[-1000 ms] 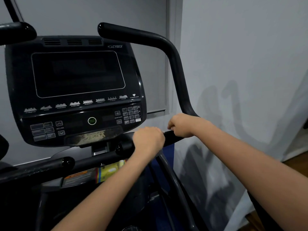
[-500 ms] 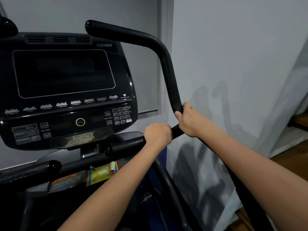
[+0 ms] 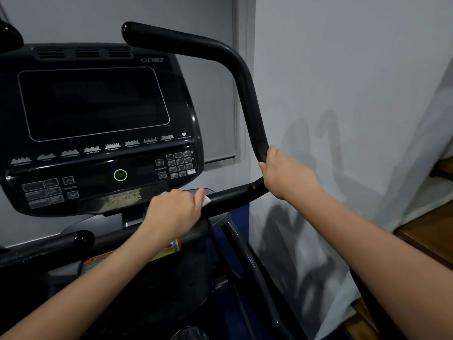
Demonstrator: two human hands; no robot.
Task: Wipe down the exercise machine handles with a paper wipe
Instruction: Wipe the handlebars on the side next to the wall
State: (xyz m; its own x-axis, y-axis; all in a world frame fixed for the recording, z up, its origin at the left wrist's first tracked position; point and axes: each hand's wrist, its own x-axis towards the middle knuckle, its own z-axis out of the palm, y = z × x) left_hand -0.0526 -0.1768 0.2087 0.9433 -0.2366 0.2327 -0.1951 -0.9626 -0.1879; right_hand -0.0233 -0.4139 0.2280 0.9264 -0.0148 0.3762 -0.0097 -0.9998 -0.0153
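My left hand (image 3: pixel 171 212) is curled round the lower bar of the handle (image 3: pixel 230 195) at centre frame, pressing the paper wipe (image 3: pixel 206 200) onto it; only a white corner shows by my thumb. A moment ago this hand sat close beside my right; it has since slid leftward along the bar, so that stretch looks wiped. My right hand (image 3: pixel 284 175) has climbed to the bend, right of centre, and grips the handle there to steady it. The upright and top reach, curving to upper centre beside the console (image 3: pixel 98 119), still look untouched, so I judge much remains
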